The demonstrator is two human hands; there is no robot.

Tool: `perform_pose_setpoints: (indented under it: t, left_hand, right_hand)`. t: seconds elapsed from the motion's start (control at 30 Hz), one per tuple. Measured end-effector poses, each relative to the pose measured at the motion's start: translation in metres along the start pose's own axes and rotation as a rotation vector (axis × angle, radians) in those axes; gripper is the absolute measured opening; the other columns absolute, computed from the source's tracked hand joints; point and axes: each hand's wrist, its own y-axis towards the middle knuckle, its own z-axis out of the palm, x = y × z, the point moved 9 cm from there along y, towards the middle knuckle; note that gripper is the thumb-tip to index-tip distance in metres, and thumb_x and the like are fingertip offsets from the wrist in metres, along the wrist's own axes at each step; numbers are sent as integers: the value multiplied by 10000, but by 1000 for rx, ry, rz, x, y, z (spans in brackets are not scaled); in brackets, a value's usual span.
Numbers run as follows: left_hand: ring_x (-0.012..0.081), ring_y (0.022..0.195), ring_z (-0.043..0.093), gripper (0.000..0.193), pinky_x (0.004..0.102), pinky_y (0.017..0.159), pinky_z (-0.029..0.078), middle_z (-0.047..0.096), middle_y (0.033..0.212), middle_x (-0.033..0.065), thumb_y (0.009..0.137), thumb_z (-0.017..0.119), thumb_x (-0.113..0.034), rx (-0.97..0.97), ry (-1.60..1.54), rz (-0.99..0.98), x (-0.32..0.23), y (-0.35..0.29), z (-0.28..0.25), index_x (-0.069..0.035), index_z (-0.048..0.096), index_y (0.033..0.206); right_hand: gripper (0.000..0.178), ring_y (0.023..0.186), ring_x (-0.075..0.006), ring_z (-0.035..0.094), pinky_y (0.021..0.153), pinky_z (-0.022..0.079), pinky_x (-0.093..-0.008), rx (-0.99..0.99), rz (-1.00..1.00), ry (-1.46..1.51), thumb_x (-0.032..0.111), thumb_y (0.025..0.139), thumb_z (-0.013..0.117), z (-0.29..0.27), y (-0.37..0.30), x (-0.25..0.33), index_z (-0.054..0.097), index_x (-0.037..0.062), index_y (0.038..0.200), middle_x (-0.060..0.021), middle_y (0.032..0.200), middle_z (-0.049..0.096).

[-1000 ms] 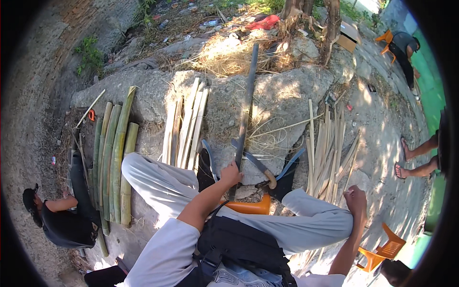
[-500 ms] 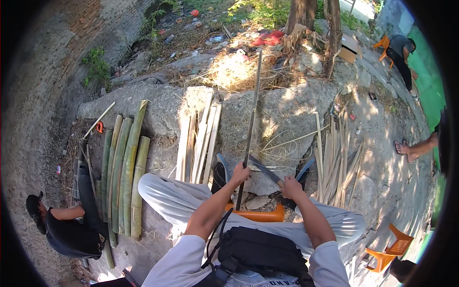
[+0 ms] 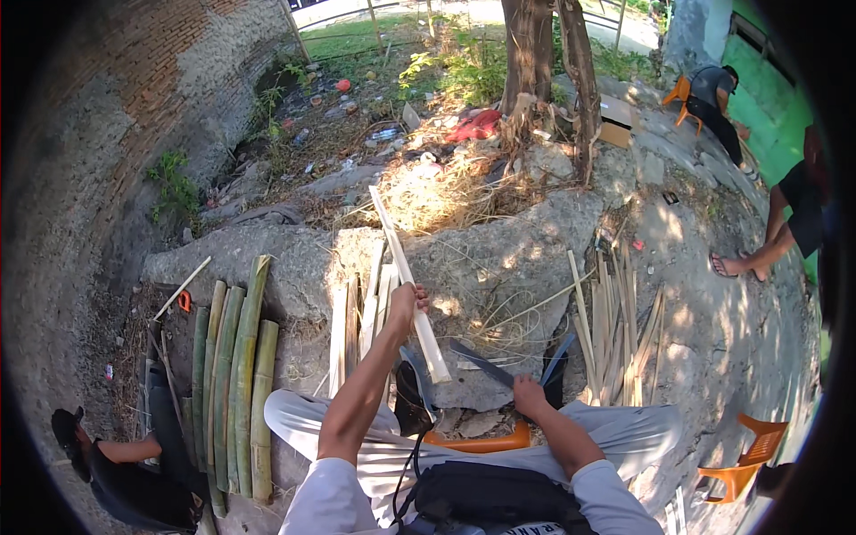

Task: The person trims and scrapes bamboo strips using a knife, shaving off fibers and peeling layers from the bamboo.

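My left hand [image 3: 407,306] is wrapped round a pale split bamboo strip [image 3: 430,348], which slants away from me, its near end above the ground between my feet. In my right hand [image 3: 531,397] is the handle of a machete [image 3: 481,364]; its dark blade points left and away, apart from the strip. Beyond my left foot lies a bundle of split bamboo pieces [image 3: 368,308]. Thinner bamboo strips [image 3: 624,334] lie in a pile past my right foot. Part of an orange plastic seat [image 3: 481,440] shows between my legs.
Several green bamboo poles [image 3: 236,383] lie at the left, near a person in black [image 3: 143,481]. An orange chair [image 3: 749,455] is at the right. Farther off are a standing person's legs [image 3: 758,254], a seated person [image 3: 713,94] and a tree [image 3: 529,53].
The strip in my left hand, dark and nearly upright before, now shows a pale face and leans left; my left hand has moved left. My right hand and machete are slightly lower. The view has tilted up.
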Motion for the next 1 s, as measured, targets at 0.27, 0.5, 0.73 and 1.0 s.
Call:
perform_pose_setpoints:
  t: [0.27,0.5,0.73,1.0]
  left_hand:
    - [120,441,394,259,300,394,333,458,649,29,905,442,-163,-87,549,132,-131,-154,-63,-3,495,1102]
    - [162,476,497,235,343,469,396,512,595,52,989,439,-182,-229,1331,728,-190,-250,-109,12,572,978]
    - [310,579,631,181,432,520,485,598,687,156,962,475,-157,-308,2058,1172,-201,-298,-55,-5,542,1033]
    - [241,680,615,311,356,543,532,561,1055,116,801,566,-70,-264,2552,1348,-185,-348,-44,-35,536,1108]
  right_hand:
    - [104,559,-241,588,511,495,-369,294,443,915,70,742,550,-61,13,-1,566,0,817,-100,675,575]
    - [156,466,-66,443,415,386,-243,353,-9,2056,10,711,497,-229,-16,106,541,58,852,-16,660,509]
    - [131,559,-321,619,526,484,-428,-690,225,648,67,738,607,-260,-63,46,609,-1,850,-176,705,634]
    - [188,730,-351,659,670,515,-468,-707,524,251,183,692,731,-239,-100,-14,700,69,838,-171,771,672]
